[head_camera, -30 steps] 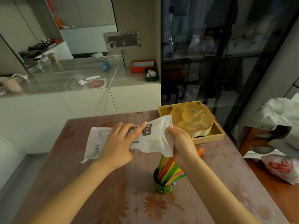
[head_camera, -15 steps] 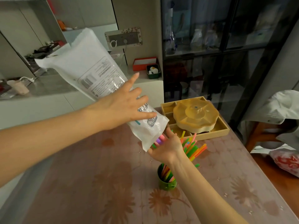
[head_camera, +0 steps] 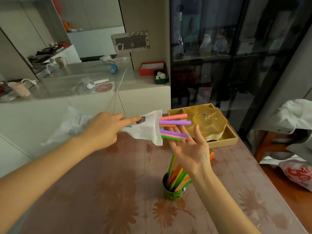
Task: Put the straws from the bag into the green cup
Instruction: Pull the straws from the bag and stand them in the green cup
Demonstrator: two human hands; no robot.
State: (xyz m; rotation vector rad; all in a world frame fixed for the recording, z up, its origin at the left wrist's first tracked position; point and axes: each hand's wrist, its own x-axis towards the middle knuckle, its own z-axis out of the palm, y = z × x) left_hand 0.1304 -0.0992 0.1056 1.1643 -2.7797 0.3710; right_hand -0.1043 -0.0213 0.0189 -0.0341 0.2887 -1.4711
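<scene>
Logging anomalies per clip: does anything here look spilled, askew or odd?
Nothing spilled. Coloured plastic straws poke loosely from the white plastic bag above the open right hand; those in the small green cup lean sideways.

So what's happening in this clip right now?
A person is emptying straws from a bag into a cup. The left hand holds the white bag tipped sideways above the table, and coloured straws slide out of its mouth onto the open right hand. The green cup below already holds a bunch of straws.
</scene>
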